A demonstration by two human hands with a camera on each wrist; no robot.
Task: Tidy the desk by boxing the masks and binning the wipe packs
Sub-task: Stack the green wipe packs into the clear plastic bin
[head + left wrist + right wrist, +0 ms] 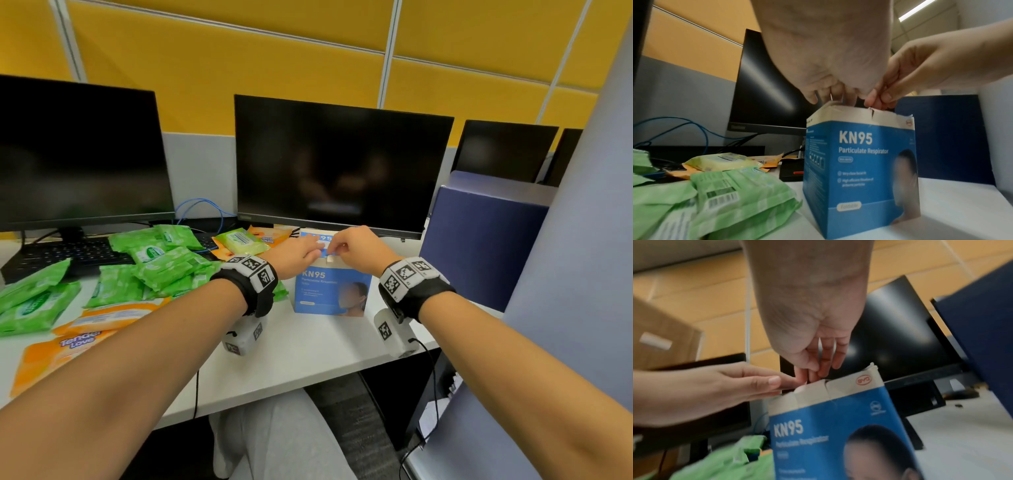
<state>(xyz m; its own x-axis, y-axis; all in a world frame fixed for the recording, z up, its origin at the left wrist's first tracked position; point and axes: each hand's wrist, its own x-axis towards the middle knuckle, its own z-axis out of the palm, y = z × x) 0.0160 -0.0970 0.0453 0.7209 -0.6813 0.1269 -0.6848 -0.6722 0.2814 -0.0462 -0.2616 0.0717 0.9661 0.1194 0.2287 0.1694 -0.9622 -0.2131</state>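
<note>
Two hands pinch top flap | one KN95 box [331, 291] (upright) | four monitors

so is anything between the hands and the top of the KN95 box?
Nothing visible. The left hand and the right hand are both already at the top edge of the KN95 box, fingers on its flaps. The green wipe packs lie off to the left of it.
</note>
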